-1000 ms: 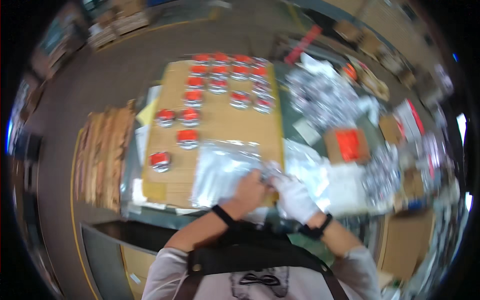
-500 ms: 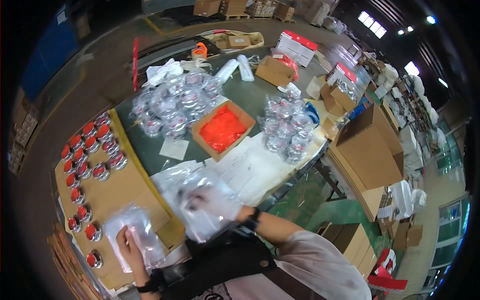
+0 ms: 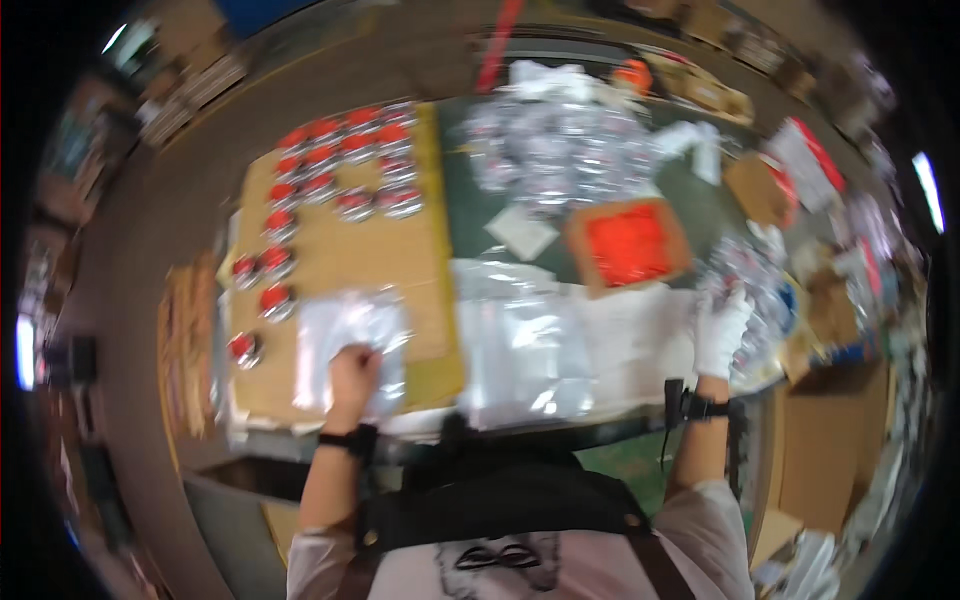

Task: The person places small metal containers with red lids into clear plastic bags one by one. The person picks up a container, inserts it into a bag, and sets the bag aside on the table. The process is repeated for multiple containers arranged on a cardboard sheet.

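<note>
My left hand (image 3: 355,380) is bare, its fingers curled in a pinch on a stack of clear plastic bags (image 3: 328,325) on the cardboard sheet. My right hand (image 3: 722,335), in a white glove, reaches into a pile of bagged shiny silver parts (image 3: 755,270) at the right. Its fingertips are smeared and partly lost against the bags, so its grip is unclear. Between my hands lies a second, larger spread of clear bags (image 3: 525,350). Rows of silver parts with red tops (image 3: 280,225) stand on the cardboard (image 3: 350,255) at the left.
An open carton of bright red pieces (image 3: 630,245) sits mid-table. Behind it is a big heap of bagged parts (image 3: 560,150). White paper (image 3: 640,330) covers the front right of the table. Large brown cartons (image 3: 825,440) stand beside the table at the lower right.
The view has swung left and turned level. My right hand has left the middle bags and moved right to the bagged pile. My left hand stays at its bag stack, fingers more curled.
</note>
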Tool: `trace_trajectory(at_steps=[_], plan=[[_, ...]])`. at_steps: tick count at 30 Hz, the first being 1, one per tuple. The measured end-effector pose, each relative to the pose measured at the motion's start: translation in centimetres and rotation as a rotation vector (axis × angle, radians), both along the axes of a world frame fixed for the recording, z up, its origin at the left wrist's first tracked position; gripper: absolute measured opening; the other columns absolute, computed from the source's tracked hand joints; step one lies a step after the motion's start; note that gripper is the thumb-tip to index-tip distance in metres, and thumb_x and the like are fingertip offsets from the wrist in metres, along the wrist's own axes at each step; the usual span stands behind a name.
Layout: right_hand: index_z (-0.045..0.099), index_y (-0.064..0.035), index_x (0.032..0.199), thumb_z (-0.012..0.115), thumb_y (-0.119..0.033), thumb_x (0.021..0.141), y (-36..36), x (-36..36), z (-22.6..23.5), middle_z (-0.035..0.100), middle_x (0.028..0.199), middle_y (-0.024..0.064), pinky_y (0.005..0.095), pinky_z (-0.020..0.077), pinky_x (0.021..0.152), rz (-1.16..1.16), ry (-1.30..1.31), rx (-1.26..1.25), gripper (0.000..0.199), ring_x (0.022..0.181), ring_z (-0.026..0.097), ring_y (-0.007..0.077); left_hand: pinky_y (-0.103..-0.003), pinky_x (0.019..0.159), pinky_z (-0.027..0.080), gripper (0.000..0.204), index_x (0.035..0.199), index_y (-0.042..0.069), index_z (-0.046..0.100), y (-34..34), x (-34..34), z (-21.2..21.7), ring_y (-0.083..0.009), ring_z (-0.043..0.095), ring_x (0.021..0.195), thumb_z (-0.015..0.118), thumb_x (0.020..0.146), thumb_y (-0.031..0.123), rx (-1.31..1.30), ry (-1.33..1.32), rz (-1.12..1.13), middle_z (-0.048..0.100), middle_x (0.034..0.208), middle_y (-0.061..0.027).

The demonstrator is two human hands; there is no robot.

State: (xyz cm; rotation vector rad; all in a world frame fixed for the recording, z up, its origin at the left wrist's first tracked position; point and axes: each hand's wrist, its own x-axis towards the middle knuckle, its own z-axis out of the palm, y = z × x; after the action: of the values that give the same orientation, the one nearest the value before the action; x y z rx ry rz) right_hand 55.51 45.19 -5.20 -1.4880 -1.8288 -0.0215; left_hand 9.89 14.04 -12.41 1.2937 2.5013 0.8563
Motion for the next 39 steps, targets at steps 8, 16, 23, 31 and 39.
trace_trajectory(at_steps=[8,16,23,31,39], plan=[[0.065,0.0048,0.106,0.071,-0.026,0.084,-18.4,-31.8,0.1,0.069,0.091,0.0174,0.0314,0.051,0.077,0.972,0.162,-1.086,0.038,0.086,0.066,0.0212,-0.022,0.054,0.041,0.013,0.087,-0.001,0.068,-2.1,0.4,5.0,-0.0053,0.047,0.059,0.073,0.087,0.012,0.304,-0.663,0.066,0.057,0.066,0.0026],[0.07,-0.0002,0.084,0.068,-0.024,0.088,-25.6,-42.4,5.4,0.061,0.071,0.0,0.0248,0.046,0.057,1.158,0.313,-1.33,0.024,0.061,0.053,0.0048,-0.023,0.068,0.049,0.028,0.115,0.001,0.062,-10.0,-5.6,11.5,-0.0077,0.058,0.074,0.07,0.089,0.008,0.448,-0.996,0.006,0.064,0.089,-0.0019],[0.065,-0.0015,0.087,0.065,-0.022,0.084,-25.6,-55.2,0.0,0.064,0.072,0.0126,0.0374,0.0502,0.054,1.188,-0.365,-0.142,0.021,0.061,0.064,0.0236,-0.022,0.07,0.044,0.017,0.109,0.001,0.066,-21.8,-14.2,14.6,-0.0096,0.053,0.073,0.06,0.096,0.011,0.715,-0.796,0.575,0.061,0.083,0.0015],[0.064,0.0022,0.094,0.062,-0.02,0.083,-22.0,-54.0,2.6,0.068,0.081,0.02,0.0422,0.0544,0.07,1.099,-0.373,-0.421,0.025,0.08,0.069,0.0325,-0.031,0.054,0.044,0.019,0.093,0.0,0.066,-12.6,-13.3,11.2,-0.0135,0.056,0.059,0.061,0.094,0.019,0.389,-0.265,0.274,0.061,0.068,-0.0073],[0.059,-0.0038,0.106,0.065,-0.018,0.085,-28.7,-43.5,-1.9,0.067,0.089,0.0135,0.039,0.0544,0.067,0.944,-0.126,-0.449,0.026,0.072,0.068,0.0315,-0.022,0.045,0.029,0.042,0.1,0.007,0.07,-7.1,-8.2,0.8,-0.0021,0.038,0.052,0.05,0.101,0.043,0.415,-1.426,0.471,0.042,0.06,0.0073]])
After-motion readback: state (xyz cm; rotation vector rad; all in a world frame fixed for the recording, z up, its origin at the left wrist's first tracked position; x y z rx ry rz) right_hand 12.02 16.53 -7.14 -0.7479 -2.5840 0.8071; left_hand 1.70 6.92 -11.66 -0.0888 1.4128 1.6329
